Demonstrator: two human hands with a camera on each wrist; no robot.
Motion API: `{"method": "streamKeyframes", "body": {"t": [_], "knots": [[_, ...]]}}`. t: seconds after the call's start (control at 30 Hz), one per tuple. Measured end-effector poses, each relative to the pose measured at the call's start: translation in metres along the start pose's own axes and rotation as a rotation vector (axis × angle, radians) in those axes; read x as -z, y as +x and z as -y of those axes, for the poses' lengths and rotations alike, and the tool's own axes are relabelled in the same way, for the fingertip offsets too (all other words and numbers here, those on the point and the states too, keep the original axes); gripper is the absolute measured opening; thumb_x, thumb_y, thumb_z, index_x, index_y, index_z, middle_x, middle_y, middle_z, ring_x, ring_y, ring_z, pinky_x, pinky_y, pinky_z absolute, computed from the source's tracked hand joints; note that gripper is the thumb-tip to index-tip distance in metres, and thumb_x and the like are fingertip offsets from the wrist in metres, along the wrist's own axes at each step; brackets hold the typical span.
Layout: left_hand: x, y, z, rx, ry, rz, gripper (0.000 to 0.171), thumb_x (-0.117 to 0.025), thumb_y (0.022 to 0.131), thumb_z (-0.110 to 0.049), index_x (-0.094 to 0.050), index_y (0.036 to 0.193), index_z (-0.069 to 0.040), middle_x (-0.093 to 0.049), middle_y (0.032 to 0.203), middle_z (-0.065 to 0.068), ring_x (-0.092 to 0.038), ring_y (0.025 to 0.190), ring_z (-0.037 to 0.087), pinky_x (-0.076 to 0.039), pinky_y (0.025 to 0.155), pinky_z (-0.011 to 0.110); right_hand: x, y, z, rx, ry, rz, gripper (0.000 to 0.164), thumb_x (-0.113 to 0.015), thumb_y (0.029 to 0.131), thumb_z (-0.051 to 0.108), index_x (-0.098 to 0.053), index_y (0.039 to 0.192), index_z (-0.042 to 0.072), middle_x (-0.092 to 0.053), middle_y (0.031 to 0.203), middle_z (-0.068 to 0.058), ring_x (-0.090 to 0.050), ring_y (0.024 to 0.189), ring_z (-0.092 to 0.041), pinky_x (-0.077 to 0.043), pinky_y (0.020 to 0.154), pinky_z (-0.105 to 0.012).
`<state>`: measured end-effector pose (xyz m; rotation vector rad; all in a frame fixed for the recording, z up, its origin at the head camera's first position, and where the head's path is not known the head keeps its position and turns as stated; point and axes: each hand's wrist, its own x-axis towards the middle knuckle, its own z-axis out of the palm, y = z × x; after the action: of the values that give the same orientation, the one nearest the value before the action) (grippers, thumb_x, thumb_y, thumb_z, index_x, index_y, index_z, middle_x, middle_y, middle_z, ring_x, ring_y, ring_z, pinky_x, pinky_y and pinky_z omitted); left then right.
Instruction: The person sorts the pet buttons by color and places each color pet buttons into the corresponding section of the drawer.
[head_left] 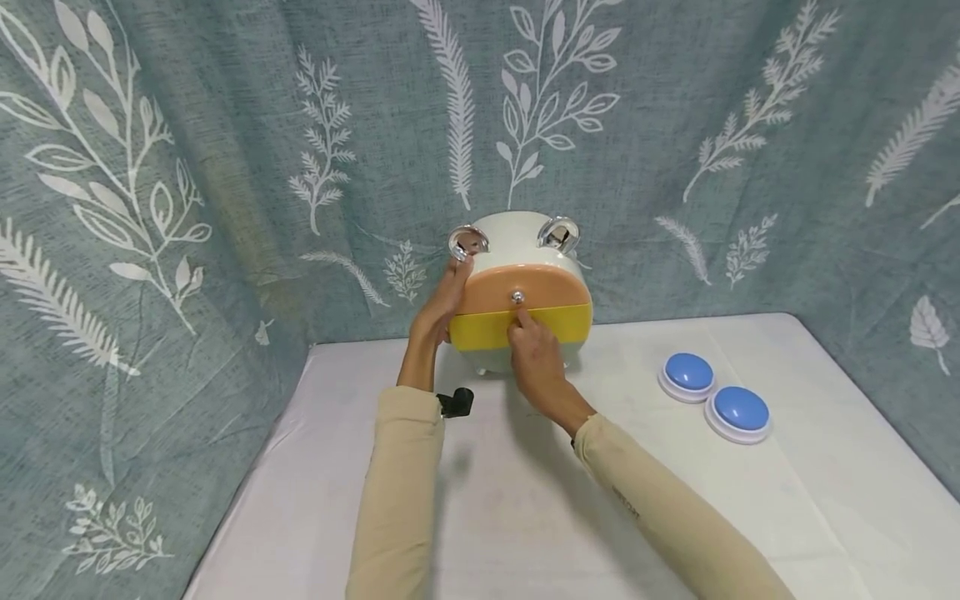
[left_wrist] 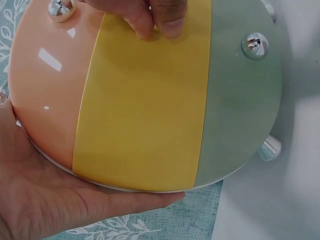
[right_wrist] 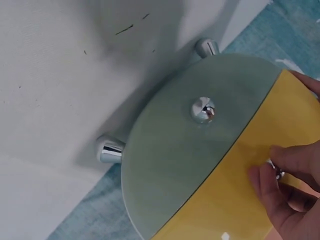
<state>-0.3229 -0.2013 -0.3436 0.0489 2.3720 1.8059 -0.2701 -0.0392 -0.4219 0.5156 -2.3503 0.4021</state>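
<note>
A round drawer box stands on the white table, its front split into an orange drawer, a yellow drawer and a green drawer. Each of these has a small silver knob. With thumb and fingers, my right hand pinches the yellow drawer's knob. The yellow front lies level with its neighbours in the left wrist view. Against the box's left side rests my left hand, palm and straight digits along the curved edge. Part of that hand is hidden behind the box.
Two blue push buttons with white bases sit on the table right of the box. Silver ring ears stick up from its top, and short silver feet hold it up. A green leaf-patterned curtain hangs close behind.
</note>
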Motion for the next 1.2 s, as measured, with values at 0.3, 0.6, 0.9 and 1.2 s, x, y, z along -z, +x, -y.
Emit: {"method": "streamKeyframes", "body": {"t": [0.3, 0.6, 0.9, 1.2], "knots": [[-0.001, -0.005, 0.000, -0.057, 0.004, -0.006, 0.080, -0.025, 0.109, -0.062, 0.004, 0.170, -0.017, -0.016, 0.172, 0.019, -0.036, 0.146, 0.037, -0.029, 0.124, 0.056, -0.001, -0.003, -0.005, 0.046, 0.046, -0.017, 0.019, -0.062, 0.094, -0.012, -0.069, 0.078, -0.004, -0.065, 0.098, -0.013, -0.057, 0.068, -0.027, -0.054, 0.063, -0.037], [0.007, -0.012, 0.010, 0.050, 0.137, 0.042, 0.112, -0.070, 0.097, -0.043, 0.017, 0.167, -0.034, -0.002, 0.177, 0.016, -0.028, 0.156, 0.050, -0.040, 0.107, 0.079, 0.004, -0.008, -0.018, 0.038, 0.306, 0.027, 0.012, -0.068, 0.093, -0.009, -0.075, 0.100, -0.003, -0.066, 0.105, -0.014, -0.065, 0.091, -0.028, -0.057, 0.084, -0.040], [0.008, -0.009, 0.016, -0.057, 0.184, -0.027, 0.129, -0.086, 0.085, -0.011, 0.011, 0.169, -0.023, -0.033, 0.166, 0.024, -0.045, 0.143, 0.041, -0.042, 0.117, 0.056, 0.004, -0.027, -0.031, -0.145, 0.418, 0.192, 0.035, -0.075, 0.090, 0.000, -0.060, 0.122, 0.000, -0.072, 0.103, -0.017, -0.069, 0.091, -0.034, -0.057, 0.077, -0.048], [0.004, -0.013, 0.016, -0.042, 0.191, -0.036, 0.126, -0.085, 0.086, -0.013, 0.008, 0.170, -0.026, -0.041, 0.159, 0.025, -0.050, 0.136, 0.041, -0.051, 0.100, 0.051, -0.020, -0.030, -0.023, -0.171, 0.343, 0.280, 0.011, -0.076, 0.088, 0.000, -0.069, 0.081, 0.002, -0.070, 0.078, -0.009, -0.064, 0.071, -0.023, -0.053, 0.064, -0.039]]}}
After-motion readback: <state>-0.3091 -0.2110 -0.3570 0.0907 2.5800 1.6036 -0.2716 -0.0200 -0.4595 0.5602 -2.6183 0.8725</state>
